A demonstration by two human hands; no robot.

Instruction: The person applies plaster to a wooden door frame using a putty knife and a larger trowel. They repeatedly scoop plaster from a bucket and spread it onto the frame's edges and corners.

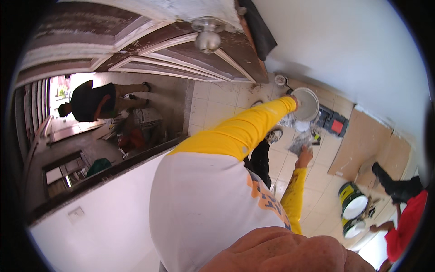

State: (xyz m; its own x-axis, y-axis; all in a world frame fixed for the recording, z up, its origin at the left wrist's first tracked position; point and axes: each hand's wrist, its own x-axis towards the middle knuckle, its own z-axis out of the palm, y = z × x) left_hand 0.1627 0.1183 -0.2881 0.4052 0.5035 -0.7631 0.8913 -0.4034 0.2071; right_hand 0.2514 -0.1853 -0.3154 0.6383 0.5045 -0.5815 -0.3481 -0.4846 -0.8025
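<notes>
My left hand (294, 100) is on the near rim of the white bucket (306, 104) on the tiled floor (217, 109). At this distance the fingers are too small for me to tell whether they are clamped over the rim or only resting against it. My right hand (304, 157) is lower in the picture, a little nearer to me than the bucket. It is closed around the gathered top of a grey plastic bag (299, 141) that lies between it and the bucket. I would judge the work in hand to be steadying the bucket with one hand while handling the bag with the other. To do that well I would keep the left hand firm on the rim so the bucket cannot tip or slide on the smooth tiles, and keep the bag's mouth pinched shut and low, close to the bucket, so nothing spills. Just below the bucket's near edge sits a small white round lid or cup (302, 125). To the right of the bucket is a dark blue case (333, 122) with a red patch. Beyond that case a sheet of cardboard (369, 145) lies flat on the floor. My shoe (274, 135) stands to the bucket's lower left. Well away from the bucket, towards the lower right, two open paint cans (352, 202) stand beside a person in a red top (408, 222). Above and left of the bucket a brown door (181, 59) stands open, with a round metal knob (207, 38).
</notes>
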